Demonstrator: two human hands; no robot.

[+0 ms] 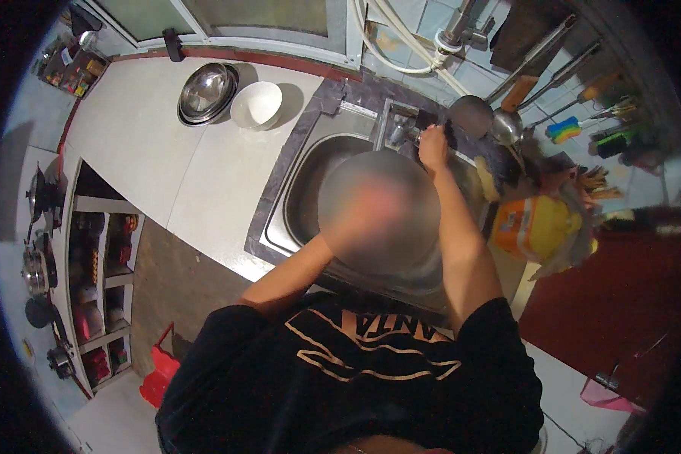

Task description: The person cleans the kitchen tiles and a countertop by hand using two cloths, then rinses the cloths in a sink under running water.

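A stainless steel sink [278, 235] lies before me, set in a grey marbled surround. My left hand [374, 204] reaches over its basin. A round blur covers that hand, so its fingers and anything in them cannot be made out. At the sink's back edge, my right hand [433, 148] has its fingers curled next to a small metal compartment [400, 127]. Whether it grips something there is too small to tell. Close to the right hand, the round dark head of a utensil [471, 116] hangs beside a metal ladle [508, 126].
On the white counter [147, 153] to the left stand nested metal bowls [205, 93] and a white bowl [256, 106]. A wall tap [457, 37] with hoses is above. Brushes [564, 129] hang at right, above an orange and yellow container [530, 227]. A red chair [160, 371] stands lower left.
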